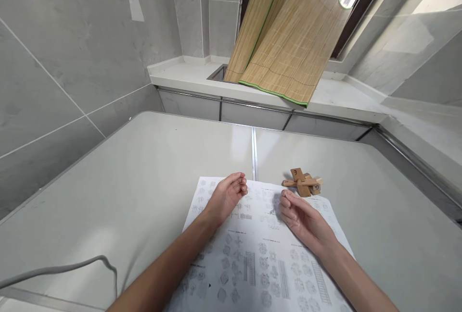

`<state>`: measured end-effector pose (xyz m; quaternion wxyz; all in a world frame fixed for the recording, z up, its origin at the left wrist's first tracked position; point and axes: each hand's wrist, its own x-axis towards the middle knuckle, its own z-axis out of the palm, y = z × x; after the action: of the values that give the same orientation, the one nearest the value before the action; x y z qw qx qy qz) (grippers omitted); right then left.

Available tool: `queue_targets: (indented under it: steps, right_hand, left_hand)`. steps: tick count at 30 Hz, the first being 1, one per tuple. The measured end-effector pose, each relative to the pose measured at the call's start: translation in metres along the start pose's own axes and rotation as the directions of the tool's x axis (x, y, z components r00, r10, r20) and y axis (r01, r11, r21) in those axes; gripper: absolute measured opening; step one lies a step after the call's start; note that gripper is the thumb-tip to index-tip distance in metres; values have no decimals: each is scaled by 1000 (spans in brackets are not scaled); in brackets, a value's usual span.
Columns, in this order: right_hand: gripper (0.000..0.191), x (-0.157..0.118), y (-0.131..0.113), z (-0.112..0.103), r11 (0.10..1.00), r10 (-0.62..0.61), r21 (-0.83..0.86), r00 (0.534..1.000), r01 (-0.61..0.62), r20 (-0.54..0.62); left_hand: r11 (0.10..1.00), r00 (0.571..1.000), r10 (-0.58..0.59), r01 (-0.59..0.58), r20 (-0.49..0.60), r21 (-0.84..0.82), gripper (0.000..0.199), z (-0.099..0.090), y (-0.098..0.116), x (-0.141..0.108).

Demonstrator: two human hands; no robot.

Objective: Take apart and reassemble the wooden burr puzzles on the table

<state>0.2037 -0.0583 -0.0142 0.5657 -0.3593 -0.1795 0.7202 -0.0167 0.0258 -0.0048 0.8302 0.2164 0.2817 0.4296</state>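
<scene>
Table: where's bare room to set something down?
Table is bare left of the sheet, beyond the cable, and right of the blocks. Crowded: left hand and right hand over the sheet, blocks at its far edge.

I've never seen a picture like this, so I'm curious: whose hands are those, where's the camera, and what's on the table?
There's no machine here, just one person's bare left hand and bare right hand. The only picture comes from a camera worn on that person's head, looking forward and down.

On the pale, shiny table lies a big white paper sheet printed with small grey drawings. At its far edge, near the right hand, sits a cluster of brown wooden pieces with dark marks. I can't see anything held: the left fingers curve loosely, and the right ones curl inward, hiding the palm.
</scene>
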Motion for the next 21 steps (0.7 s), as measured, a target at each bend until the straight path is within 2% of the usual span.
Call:
queue_targets:
  steps: [12, 21]
  right_hand:
    - [26, 2, 0, 4, 997, -14, -76, 1000, 13, -15]
    - [27, 4, 3, 6, 998, -32, -45, 999, 32, 10]
  left_hand:
    - [1000, 1000, 8, -9, 10, 13, 16, 0, 1, -1]
    - [1000, 999, 8, -9, 41, 11, 14, -5, 1, 1]
